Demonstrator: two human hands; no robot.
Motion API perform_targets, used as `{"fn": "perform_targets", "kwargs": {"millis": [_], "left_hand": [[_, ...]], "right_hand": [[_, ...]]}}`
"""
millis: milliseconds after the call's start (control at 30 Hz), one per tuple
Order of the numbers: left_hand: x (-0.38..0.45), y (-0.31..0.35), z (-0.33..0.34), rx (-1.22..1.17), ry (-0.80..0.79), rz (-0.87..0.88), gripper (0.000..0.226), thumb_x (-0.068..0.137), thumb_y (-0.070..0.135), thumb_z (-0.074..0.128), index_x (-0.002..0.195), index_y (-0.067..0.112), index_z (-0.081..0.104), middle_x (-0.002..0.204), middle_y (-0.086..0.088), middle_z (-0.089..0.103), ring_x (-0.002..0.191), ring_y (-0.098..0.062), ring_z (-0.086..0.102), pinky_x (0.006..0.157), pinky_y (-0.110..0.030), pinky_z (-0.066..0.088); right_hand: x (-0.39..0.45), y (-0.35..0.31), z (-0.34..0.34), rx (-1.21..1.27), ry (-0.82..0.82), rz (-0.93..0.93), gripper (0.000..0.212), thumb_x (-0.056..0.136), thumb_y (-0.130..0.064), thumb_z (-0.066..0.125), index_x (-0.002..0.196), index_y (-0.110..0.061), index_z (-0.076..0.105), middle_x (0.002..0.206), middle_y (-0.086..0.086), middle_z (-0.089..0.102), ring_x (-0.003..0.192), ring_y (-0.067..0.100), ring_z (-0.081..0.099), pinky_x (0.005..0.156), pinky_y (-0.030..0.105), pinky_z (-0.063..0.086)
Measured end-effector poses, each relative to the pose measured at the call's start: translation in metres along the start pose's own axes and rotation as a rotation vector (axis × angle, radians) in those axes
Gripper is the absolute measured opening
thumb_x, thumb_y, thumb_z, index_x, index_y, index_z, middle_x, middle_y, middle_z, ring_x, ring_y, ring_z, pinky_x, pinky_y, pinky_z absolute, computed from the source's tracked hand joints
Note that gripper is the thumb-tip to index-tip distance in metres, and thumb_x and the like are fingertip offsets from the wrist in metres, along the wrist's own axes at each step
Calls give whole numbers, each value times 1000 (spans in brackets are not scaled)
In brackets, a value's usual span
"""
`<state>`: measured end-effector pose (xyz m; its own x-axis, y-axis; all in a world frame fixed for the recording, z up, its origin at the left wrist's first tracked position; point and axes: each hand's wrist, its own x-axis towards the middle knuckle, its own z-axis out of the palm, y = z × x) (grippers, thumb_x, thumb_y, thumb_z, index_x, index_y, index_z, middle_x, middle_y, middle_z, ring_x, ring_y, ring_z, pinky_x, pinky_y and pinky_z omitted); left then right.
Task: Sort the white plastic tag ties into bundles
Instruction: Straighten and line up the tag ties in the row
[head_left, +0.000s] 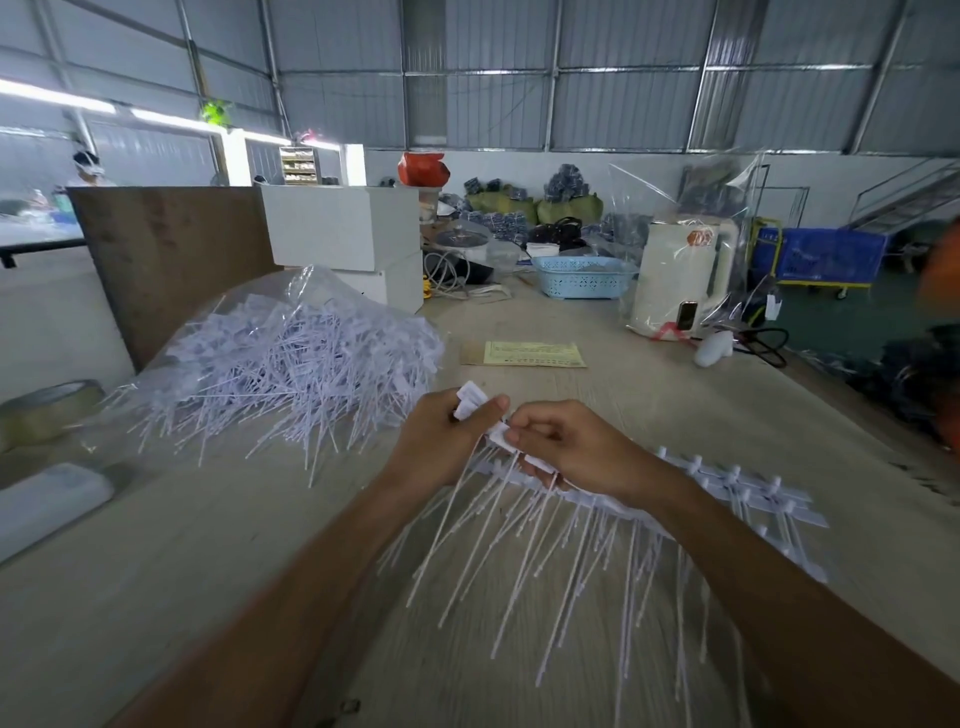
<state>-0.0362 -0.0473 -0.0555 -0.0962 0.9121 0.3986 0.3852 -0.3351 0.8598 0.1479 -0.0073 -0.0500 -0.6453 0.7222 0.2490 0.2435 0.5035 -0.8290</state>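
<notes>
At the near edge of the worktable (156, 571) we list, first, our two hands meeting over a fan of white tag ties (545, 545) laid flat with tails toward us. Left hand (441, 441): fingers curled round a small gathered bunch of tag heads (470, 397), thumb pressed over them. Right hand (566, 449): fingertips pinching one tag head at the seam between the two hands, apparently feeding it into the bunch. Stock, unsorted: a large heap of ties (291, 364) spilling from a clear plastic bag, to the left and beyond the hands. Risks, as we judge them: the long tails cross one another, so lifting one tie could drag its neighbours out of the row; the held bunch is shallowly gripped at the heads and could splay or slip if the thumb eases; stray ends from the heap lie near the left wrist and could snag. Surroundings: a yellow paper slip (532, 354) just beyond the hands; a pale blue basket (582, 278), white boxes (343, 228) and a white kettle (680, 275) under clear film farther back; a roll of tape (47, 410) at far left. Nothing but the heap's loose ends stands in the way of the hands.
</notes>
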Motion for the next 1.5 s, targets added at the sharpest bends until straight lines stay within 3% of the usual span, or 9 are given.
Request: {"fn": "perform_targets", "kwargs": {"millis": [133,300,500,633,867,1033,1200,1333,1500], "left_hand": [[-3,3,2,9,-33,7,42,98,37,61,67,8,61,52,5,56,44,-6,47,48,-21,35],[-2,9,1,-69,-28,10,49,100,44,54,76,3,66,52,2,55,41,-7,44,41,-17,32],[-9,15,3,-186,-65,-51,48,101,43,53,74,5,63,51,-1,51,39,-13,40,39,-20,31],[-7,21,9,-222,-42,-155,42,101,39,57,75,6,61,43,7,42,34,-8,33,43,-19,25],[-7,27,4,-277,-121,-385,42,96,42,64,65,17,52,44,5,34,35,-10,28,38,-17,23],[-4,30,-7,-213,-237,-286,42,92,52,63,67,20,55,46,5,36,36,-9,28,39,-16,24],[-7,34,-32,-234,-665,-328,42,83,63,67,76,22,64,51,7,27,37,-7,20,38,-13,20],[-10,36,-19,-212,-451,-214,54,82,67,58,86,14,68,51,6,33,41,-10,26,41,-16,24],[-26,40,20,-55,-262,16,47,91,49,64,63,10,64,41,9,48,34,-2,41,39,-14,31]], "right_hand": [[-2,2,4,27,22,-11,22,100,-24,60,88,-7,67,63,7,58,55,21,51,55,39,43],[-1,-7,1,-94,100,-79,22,99,-21,62,80,-10,66,57,0,55,51,14,51,55,28,43],[-7,-23,-4,-144,107,-59,24,99,-21,62,75,-17,66,58,1,58,52,14,51,55,31,43],[-19,-30,4,-499,251,-218,25,98,-26,63,79,-11,69,60,6,59,52,17,51,55,36,43],[-34,-43,8,-1049,248,-334,27,104,-33,48,101,-16,68,86,5,60,74,32,61,63,43,51],[-29,-38,-4,-661,230,-244,25,101,-30,58,91,-10,70,74,4,64,66,19,58,64,41,49],[-48,-31,-33,-59,-149,7,16,97,-22,64,95,-12,76,70,4,63,62,12,52,59,26,42],[-58,-22,-42,-9,-196,40,20,100,-11,58,116,-9,69,84,2,67,75,12,57,70,26,44],[-47,-23,-13,227,54,-4,22,92,2,66,108,0,52,87,25,71,78,31,62,74,44,47]]}}
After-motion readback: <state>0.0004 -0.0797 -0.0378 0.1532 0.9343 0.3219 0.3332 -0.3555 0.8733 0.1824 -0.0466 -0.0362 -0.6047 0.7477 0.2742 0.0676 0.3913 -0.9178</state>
